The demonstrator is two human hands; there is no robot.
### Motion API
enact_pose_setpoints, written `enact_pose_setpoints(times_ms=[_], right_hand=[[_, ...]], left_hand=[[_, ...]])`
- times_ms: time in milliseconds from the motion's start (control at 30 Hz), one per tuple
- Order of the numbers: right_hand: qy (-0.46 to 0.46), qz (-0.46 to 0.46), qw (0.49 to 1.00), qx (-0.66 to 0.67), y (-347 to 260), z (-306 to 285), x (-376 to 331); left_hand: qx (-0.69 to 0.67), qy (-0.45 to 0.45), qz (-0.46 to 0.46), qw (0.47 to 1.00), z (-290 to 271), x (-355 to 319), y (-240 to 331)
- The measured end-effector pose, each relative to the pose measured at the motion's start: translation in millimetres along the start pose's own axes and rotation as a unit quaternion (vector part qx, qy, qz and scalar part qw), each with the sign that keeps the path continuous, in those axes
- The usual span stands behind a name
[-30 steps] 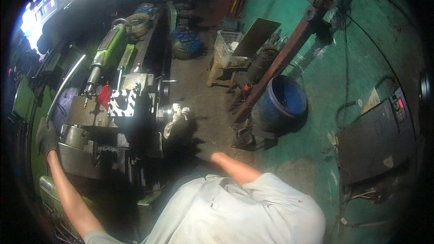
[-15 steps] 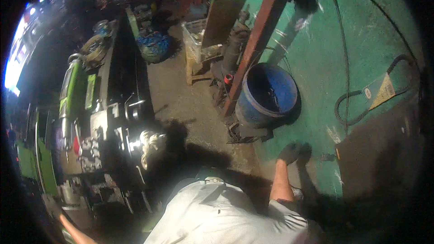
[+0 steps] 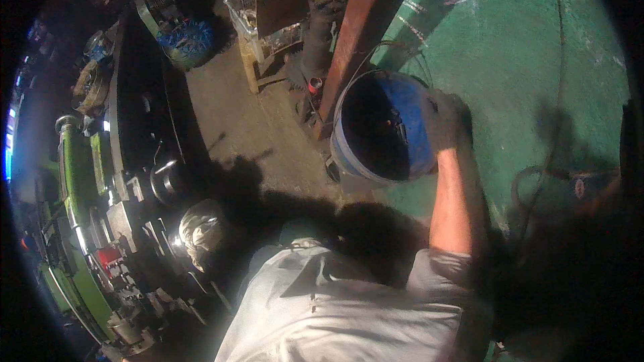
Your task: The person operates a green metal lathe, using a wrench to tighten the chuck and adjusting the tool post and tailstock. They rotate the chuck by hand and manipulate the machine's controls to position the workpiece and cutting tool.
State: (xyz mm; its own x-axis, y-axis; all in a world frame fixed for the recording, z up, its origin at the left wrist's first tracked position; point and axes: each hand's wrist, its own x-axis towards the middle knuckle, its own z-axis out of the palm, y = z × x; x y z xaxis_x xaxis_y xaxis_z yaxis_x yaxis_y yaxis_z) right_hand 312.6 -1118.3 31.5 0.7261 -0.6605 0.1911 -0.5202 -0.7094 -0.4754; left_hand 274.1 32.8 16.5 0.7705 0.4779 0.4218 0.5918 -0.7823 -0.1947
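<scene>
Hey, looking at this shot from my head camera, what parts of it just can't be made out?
- Left hand: not in the head view, off the frame edge.
- Right hand: gloved, on the rim of the blue bucket; whether it grips is unclear.
- Bucket's inside: in shadow, contents unreadable.
- Green wall, lower right: lost in dark shadow.
- Green machine: small parts blurred, bent at the rim.

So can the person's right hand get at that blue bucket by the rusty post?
Yes, it seems so. The gloved right hand is already at the rim of the blue bucket, with nothing between them. Whether the fingers actually grip the rim is too dark to tell.
</scene>
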Motion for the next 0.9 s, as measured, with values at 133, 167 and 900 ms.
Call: enact_pose_setpoints(times_ms=[133, 167, 900], right_hand=[[-0.111, -0.013, 0.994, 0.014, 6.7, 24.7, 44.4], [-0.119, -0.048, 0.992, 0.015, 33.8, 52.0, 57.4], [-0.237, -0.082, 0.949, -0.193, 43.1, 117.2, 95.8]], left_hand=[[-0.007, -0.016, -0.006, 1.0, -0.1, 4.4, 36.2], [-0.012, -0.019, -0.005, 1.0, -0.2, 6.5, 45.7], [-0.025, -0.055, -0.029, 0.998, -26.0, 50.4, 125.2]])
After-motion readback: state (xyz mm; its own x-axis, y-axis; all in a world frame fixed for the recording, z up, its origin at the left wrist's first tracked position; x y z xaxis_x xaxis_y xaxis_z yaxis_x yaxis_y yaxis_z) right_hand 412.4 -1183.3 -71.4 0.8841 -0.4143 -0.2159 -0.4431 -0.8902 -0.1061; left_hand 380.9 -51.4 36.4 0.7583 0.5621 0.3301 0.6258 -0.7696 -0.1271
